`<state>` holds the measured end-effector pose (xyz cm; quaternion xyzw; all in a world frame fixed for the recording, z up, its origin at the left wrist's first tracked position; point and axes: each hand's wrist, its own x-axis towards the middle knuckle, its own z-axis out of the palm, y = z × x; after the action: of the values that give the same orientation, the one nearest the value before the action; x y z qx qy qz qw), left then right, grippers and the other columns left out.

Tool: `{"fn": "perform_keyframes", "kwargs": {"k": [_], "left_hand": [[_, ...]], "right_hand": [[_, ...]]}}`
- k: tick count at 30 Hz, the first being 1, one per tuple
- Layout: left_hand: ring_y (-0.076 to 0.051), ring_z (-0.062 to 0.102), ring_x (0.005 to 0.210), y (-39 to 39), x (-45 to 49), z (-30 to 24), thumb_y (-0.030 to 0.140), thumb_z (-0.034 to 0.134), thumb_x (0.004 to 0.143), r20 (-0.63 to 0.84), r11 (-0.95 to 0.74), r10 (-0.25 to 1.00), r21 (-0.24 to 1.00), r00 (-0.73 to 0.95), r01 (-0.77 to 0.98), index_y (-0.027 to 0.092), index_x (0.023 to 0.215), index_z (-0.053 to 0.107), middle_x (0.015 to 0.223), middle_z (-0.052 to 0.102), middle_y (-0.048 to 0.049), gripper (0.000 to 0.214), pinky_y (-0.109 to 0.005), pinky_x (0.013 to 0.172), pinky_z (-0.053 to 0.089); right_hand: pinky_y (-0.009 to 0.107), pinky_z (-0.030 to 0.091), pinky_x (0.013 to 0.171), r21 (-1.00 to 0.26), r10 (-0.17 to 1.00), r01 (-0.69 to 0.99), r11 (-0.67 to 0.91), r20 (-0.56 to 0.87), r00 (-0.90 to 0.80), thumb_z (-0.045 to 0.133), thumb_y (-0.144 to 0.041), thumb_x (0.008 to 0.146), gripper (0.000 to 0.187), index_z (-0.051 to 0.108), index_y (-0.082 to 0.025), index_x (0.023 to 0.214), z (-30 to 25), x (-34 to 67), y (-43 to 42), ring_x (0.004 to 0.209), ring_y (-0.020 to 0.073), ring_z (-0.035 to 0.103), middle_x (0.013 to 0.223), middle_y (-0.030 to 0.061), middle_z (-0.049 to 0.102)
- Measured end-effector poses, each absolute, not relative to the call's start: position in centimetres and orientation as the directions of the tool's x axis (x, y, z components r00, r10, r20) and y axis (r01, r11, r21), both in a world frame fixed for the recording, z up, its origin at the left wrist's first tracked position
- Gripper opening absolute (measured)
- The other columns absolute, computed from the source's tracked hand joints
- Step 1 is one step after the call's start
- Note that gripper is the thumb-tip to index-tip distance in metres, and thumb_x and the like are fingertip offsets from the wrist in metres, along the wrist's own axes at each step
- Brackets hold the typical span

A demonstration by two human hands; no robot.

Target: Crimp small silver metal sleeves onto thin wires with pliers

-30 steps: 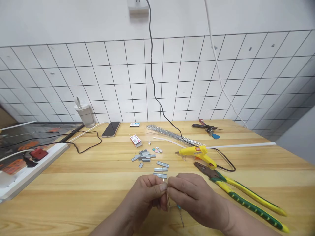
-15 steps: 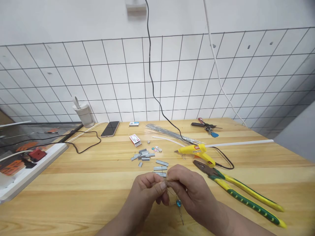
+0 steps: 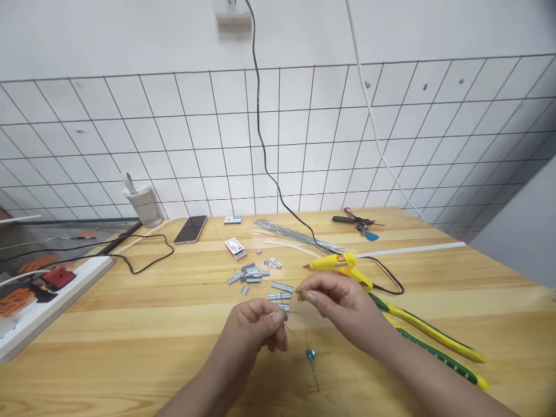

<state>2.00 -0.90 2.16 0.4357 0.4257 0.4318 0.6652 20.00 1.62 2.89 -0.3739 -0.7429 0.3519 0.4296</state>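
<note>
Thin metal wires (image 3: pixel 289 329) stick out from the pinched thumb and finger of my left hand (image 3: pixel 247 330). To its right and a little higher, my right hand (image 3: pixel 341 307) is also closed in a pinch; what lies between its fingertips is too small to make out. Below the hands, a blue gem (image 3: pixel 310 355) with twisted wire on it lies on the table (image 3: pixel 165 359). Just beyond my left fingertips lie staple strips (image 3: pixel 279 296). My right forearm partly covers the green-and-yellow pliers (image 3: pixel 428 330).
Behind my right hand lies a yellow glue gun (image 3: pixel 334 262). Farther back are a wire bundle (image 3: pixel 291 231), a staple box (image 3: pixel 235 248), a phone (image 3: pixel 191 229) and keys (image 3: pixel 361 225). A power strip (image 3: pixel 65 295) sits at left, near a white cup (image 3: pixel 145 205).
My hands were together at the wires; now they are apart, the right one up and away from the left. The blue gem, partly hidden before, shows fully. The view has shifted slightly.
</note>
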Motion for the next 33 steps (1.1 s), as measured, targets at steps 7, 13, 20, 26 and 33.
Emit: {"fn": "perform_keyframes", "kwargs": {"k": [7, 13, 20, 26, 33], "left_hand": [[-0.007, 0.041, 0.037, -0.4, 1.2, 1.1, 0.027, 0.067, 0.066, -0.192, 0.401, 0.856, 0.832, 0.479, -0.383, 0.013, 0.055, 0.057, 0.039, 0.052, 0.0009, 0.020, -0.020, 0.042, 0.023], [-0.006, 0.040, 0.035, -0.5, 1.3, 1.2, 0.029, 0.068, 0.064, -0.231, 0.458, 0.806, 0.827, 0.545, -0.326, 0.013, 0.056, 0.059, 0.038, 0.052, 0.0001, 0.021, -0.020, 0.040, 0.022], [-0.006, 0.039, 0.034, -0.9, 1.6, 1.4, 0.030, 0.070, 0.062, -0.275, 0.495, 0.781, 0.820, 0.561, -0.288, 0.013, 0.052, 0.057, 0.038, 0.052, 0.0007, 0.024, -0.020, 0.039, 0.020], [-0.005, 0.039, 0.035, -0.9, 1.5, 1.0, 0.029, 0.069, 0.063, -0.269, 0.509, 0.776, 0.801, 0.571, -0.315, 0.013, 0.051, 0.056, 0.038, 0.051, 0.0010, 0.024, -0.020, 0.040, 0.019], [-0.006, 0.039, 0.036, -1.0, 1.6, 1.5, 0.033, 0.071, 0.062, -0.268, 0.432, 0.828, 0.864, 0.492, -0.257, 0.015, 0.055, 0.054, 0.038, 0.054, 0.0009, 0.026, -0.020, 0.041, 0.017]], "right_hand": [[0.025, 0.047, 0.066, -0.107, 0.327, 0.390, 0.915, 0.761, -0.560, 0.046, -0.004, 0.078, 0.037, 0.054, -0.023, 0.108, 2.4, 20.1, 1.2, 0.079, 0.0111, 0.056, 0.102, 0.0070, 0.058], [0.028, 0.048, 0.068, 0.126, 0.164, 0.347, 0.929, 0.701, -0.694, 0.048, -0.005, 0.079, 0.037, 0.052, -0.017, 0.113, 3.0, 20.6, 1.0, 0.089, 0.0149, 0.055, 0.105, 0.0054, 0.064], [0.027, 0.046, 0.058, 0.179, 0.116, 0.312, 0.933, 0.672, -0.731, 0.043, -0.010, 0.083, 0.023, 0.055, -0.015, 0.103, 3.3, 21.0, 1.0, 0.076, 0.0141, 0.053, 0.094, 0.0059, 0.067], [0.027, 0.043, 0.055, 0.125, 0.141, 0.287, 0.950, 0.648, -0.749, 0.042, -0.009, 0.083, 0.025, 0.054, -0.014, 0.104, 3.5, 21.0, 1.0, 0.066, 0.0136, 0.050, 0.079, 0.0046, 0.065], [0.023, 0.039, 0.051, -0.036, 0.257, 0.319, 0.947, 0.680, -0.687, 0.041, -0.009, 0.084, 0.020, 0.056, -0.019, 0.092, 3.4, 20.4, 0.6, 0.057, 0.0118, 0.045, 0.066, 0.0020, 0.059]]}}
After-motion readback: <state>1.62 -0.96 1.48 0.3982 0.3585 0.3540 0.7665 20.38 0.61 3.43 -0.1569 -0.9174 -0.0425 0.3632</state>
